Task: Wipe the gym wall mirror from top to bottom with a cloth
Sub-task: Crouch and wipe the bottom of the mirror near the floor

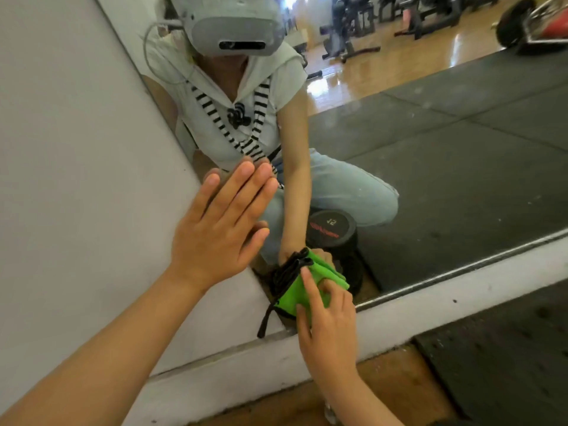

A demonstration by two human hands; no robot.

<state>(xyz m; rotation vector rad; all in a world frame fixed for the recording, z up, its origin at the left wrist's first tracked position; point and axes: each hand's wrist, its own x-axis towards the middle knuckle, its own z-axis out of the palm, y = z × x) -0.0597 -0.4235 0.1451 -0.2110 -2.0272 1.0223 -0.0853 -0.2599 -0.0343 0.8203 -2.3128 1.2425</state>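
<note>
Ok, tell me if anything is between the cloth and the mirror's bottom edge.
Nothing visible. The right hand holds the green cloth on the mirror right at its bottom corner; the left hand lies flat higher up.

Single head-worn wide-angle view, looking forward and down, close to the mirror's (445, 167) lower-left corner; headset (233, 29) reflected at top.
</note>
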